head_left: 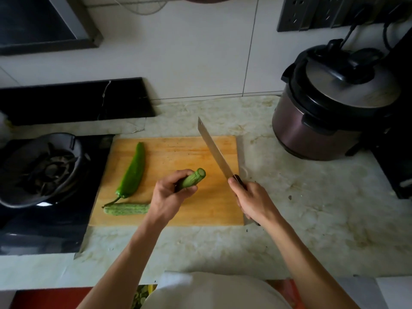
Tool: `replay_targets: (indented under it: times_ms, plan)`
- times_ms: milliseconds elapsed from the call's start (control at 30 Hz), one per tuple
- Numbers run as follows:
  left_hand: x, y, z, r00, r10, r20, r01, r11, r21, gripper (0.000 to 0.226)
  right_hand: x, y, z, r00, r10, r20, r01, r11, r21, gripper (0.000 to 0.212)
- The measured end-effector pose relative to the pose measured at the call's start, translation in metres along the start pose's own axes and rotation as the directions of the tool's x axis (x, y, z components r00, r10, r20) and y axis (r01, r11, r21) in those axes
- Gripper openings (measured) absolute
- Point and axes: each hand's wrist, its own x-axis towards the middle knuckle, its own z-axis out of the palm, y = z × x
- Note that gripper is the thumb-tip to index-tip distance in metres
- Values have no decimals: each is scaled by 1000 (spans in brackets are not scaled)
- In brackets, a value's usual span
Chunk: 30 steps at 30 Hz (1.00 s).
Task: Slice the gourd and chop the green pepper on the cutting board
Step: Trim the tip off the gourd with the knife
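Gourd: one piece (191, 180), its cut end facing up and right, is held in the air over the cutting board (174, 152) by the left hand (169, 197), fingers wrapped round it; a second piece (127, 208) lies near the board's front left edge.
Pepper: green pepper (132, 172) lies whole on the board's left side, its stem end near the lying gourd piece.
Knife: cleaver (214, 150) is gripped by its handle in the right hand (249, 199), blade raised above the board's right side, apart from the gourd.
Progress: gourd appears only halved, with no slices visible; slicing both pieces and chopping the pepper look still ahead.
Surroundings: stove burner (44, 172) to the left, rice cooker (330, 103) to the right on the countertop (289, 219).
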Motion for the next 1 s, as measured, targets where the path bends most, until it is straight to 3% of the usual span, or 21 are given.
replay_targets:
  times_ms: [100,233,333,500,667,733,900,1000]
  plan:
    - [-2,3,-1,998,-33,49,35,998,-49,32,-5,-16,-1,998,-51,36,47,994,98,38]
    - [-4,5,-6,994,-6,110,5,1000,14,36,-6,-45,2,992,-111,63,87,948,307,32]
    - [-7,7,-5,993,-18,115,9,997,75,40,-4,-58,9,987,-131,96,94,942,321,28]
    - [-14,1,-3,992,-33,123,14,989,149,36,0,-57,17,984,-38,173,-36,914,403,14]
    - [-29,-37,-18,1000,4,-28,13,800,600,33,6,-50,21,991,52,126,-113,828,549,11]
    - [-36,-49,-25,1000,3,-14,8,688,725,37,9,-48,21,991,71,118,-126,813,569,11]
    - [-36,-39,-35,995,81,57,-91,515,852,37,15,-43,16,990,89,107,-134,817,561,10]
    - [-36,-28,-40,996,48,76,-90,457,885,32,18,-41,18,987,97,132,-156,802,577,12]
